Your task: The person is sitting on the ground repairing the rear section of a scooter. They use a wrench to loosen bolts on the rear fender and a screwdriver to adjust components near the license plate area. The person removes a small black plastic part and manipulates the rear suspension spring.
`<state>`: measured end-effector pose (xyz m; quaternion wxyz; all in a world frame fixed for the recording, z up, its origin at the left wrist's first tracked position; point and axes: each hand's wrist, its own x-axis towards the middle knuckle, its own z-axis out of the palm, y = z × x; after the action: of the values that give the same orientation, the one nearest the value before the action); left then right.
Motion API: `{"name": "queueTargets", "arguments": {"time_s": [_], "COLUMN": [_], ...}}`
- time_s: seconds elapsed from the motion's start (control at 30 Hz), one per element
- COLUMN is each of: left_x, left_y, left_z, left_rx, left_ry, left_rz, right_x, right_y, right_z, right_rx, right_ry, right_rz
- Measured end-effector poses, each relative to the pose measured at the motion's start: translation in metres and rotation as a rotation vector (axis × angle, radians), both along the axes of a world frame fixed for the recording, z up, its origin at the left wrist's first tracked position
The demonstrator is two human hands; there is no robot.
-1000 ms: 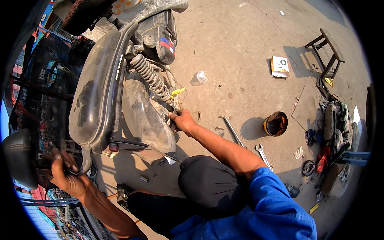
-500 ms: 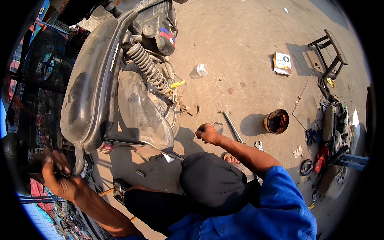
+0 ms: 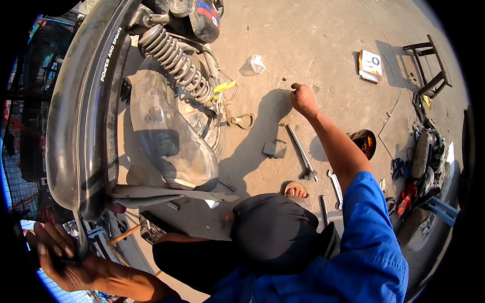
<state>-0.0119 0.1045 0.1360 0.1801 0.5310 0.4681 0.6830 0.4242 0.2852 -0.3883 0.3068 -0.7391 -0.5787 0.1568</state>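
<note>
My left hand is closed round the curved metal grab rail at the rear end of a dusty motorcycle's long black seat. My right hand is held out over the concrete, right of the motorcycle, with curled fingers; whatever they may hold is hidden. Left of that hand are the coiled shock absorber, a yellow tag and the scuffed mudguard. Below it lie a long metal bar tool, a small dark block and an open-ended wrench.
A tin with rusty contents stands right of my forearm. Farther right are a wooden stool, a printed box and a heap of rags and parts. A crumpled plastic bag lies beyond the motorcycle. My sandalled foot is beside the tools.
My right hand left the parts below the shock absorber and moved out to the right and away from me. The motorcycle appears higher and further left, with my left hand still on the rail.
</note>
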Motion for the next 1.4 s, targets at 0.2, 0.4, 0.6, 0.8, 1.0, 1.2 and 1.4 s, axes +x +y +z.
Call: {"name": "queueTargets", "arguments": {"time_s": [0.2,0.4,0.6,0.8,1.0,1.2,1.4], "left_x": [0.018,0.049,0.051,0.053,0.053,0.041,0.045], "left_y": [0.008,0.025,0.026,0.026,0.026,0.021,0.020], "left_z": [0.002,0.001,-0.001,-0.002,-0.001,0.000,-0.007], "left_rx": [0.089,0.054,0.082,0.054,0.071,0.041,0.041], "left_ry": [0.037,0.093,0.148,0.106,0.110,0.195,0.036], "left_rz": [0.044,-0.301,-0.270,-0.310,-0.332,-0.199,-0.117], "right_x": [-0.014,-0.019,-0.029,-0.023,-0.029,-0.048,-0.047], "right_y": [0.029,0.047,0.060,0.069,0.054,-0.023,-0.108], "right_z": [0.012,-0.010,-0.004,-0.016,-0.012,0.019,0.018], "right_rx": [-0.086,-0.223,-0.244,-0.249,-0.190,-0.210,-0.312], "right_ry": [-0.050,-0.105,-0.110,-0.141,-0.040,0.300,0.386], "right_rz": [0.063,0.005,-0.059,0.023,-0.017,0.132,0.423]}}
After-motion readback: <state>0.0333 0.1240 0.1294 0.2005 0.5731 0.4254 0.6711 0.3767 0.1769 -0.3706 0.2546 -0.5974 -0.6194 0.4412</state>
